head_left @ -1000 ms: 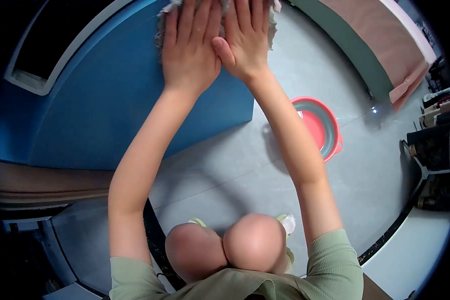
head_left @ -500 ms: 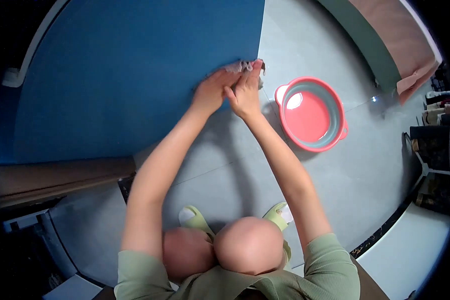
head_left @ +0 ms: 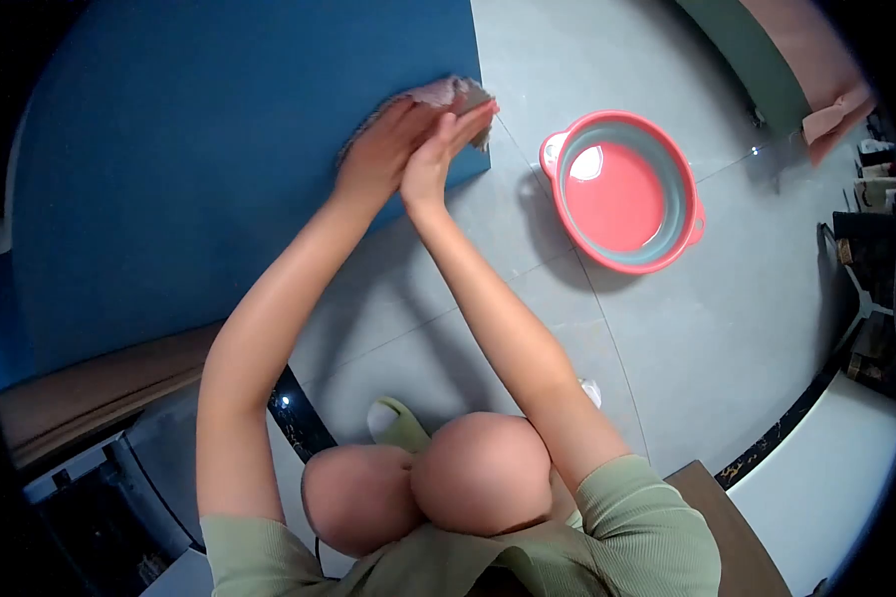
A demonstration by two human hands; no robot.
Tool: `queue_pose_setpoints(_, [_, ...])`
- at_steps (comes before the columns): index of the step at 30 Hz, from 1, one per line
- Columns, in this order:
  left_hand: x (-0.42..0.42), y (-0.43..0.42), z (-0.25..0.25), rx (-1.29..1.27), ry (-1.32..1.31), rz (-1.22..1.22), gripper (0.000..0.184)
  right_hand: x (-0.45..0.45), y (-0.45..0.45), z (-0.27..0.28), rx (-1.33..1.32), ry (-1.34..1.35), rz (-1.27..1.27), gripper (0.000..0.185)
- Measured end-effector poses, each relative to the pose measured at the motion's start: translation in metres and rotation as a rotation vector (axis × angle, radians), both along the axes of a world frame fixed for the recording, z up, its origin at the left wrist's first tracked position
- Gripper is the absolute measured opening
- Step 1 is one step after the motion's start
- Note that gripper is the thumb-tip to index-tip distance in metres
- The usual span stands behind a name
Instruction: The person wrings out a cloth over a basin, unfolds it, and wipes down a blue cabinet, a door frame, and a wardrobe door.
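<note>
The cloth (head_left: 436, 94) lies at the right edge of the blue surface (head_left: 199, 189), near its corner, and both hands are upon it. The left hand (head_left: 376, 151) is laid rather flat on the cloth, with its fingers stretched out and not curled into a grip. The right hand (head_left: 436, 159) is just beside it, touching, its fingers also straight and pointing to the edge; their tips are at the cloth's right end. Apart from the hands, to the right, the pink and grey basin (head_left: 622, 194) stands on the grey floor (head_left: 687, 338). A green slipper (head_left: 400, 426) is seen near the knees (head_left: 483, 473).
</note>
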State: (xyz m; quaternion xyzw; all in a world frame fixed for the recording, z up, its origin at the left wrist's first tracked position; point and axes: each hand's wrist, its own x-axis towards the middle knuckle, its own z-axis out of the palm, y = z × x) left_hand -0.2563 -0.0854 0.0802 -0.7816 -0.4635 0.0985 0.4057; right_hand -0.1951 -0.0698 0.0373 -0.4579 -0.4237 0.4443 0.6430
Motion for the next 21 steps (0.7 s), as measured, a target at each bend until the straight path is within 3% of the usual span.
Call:
queue_pose_setpoints(3, [0.015,0.002,-0.039,-0.121,0.255,0.051,0.061,0.004,0.009,-0.049,-0.315,0.19,-0.013,0.074])
queue_pose_setpoints(5, [0.016,0.009,-0.068,-0.129,0.146,-0.077,0.058,0.013,0.015,-0.079,-0.373,0.327,0.031,0.075])
queue_pose_setpoints(6, [0.02,0.007,-0.089,-0.053,0.211,0.01,0.064,0.014,0.019,-0.097,-0.392,0.414,0.055,0.076])
queue_pose_setpoints(7, [0.026,0.006,-0.099,-0.232,0.387,0.104,0.062,0.021,0.018,-0.106,-0.398,0.387,0.12,0.078])
queue_pose_setpoints(9, [0.01,0.011,-0.169,-0.253,0.101,0.117,0.061,0.03,0.022,-0.132,-0.41,0.657,0.312,0.081])
queue_pose_setpoints(11, [0.008,0.013,-0.166,-0.118,0.092,0.067,0.058,0.045,0.024,-0.109,-0.49,0.7,0.449,0.081])
queue_pose_setpoints(15, [0.011,-0.01,-0.128,-0.086,0.228,0.249,0.053,0.039,0.014,-0.072,-0.555,0.676,0.507,0.086])
queue_pose_setpoints(17, [-0.011,-0.018,-0.122,-0.343,-0.243,0.307,0.041,0.023,0.004,-0.057,-0.564,0.656,0.498,0.086])
queue_pose_setpoints(19, [-0.014,-0.036,-0.07,-0.547,-0.685,0.502,0.034,0.011,-0.011,-0.034,-0.608,0.601,0.601,0.079])
queue_pose_setpoints(21, [-0.032,-0.05,-0.048,-0.205,-0.518,0.345,0.028,-0.014,-0.02,-0.033,-0.317,0.372,0.53,0.077])
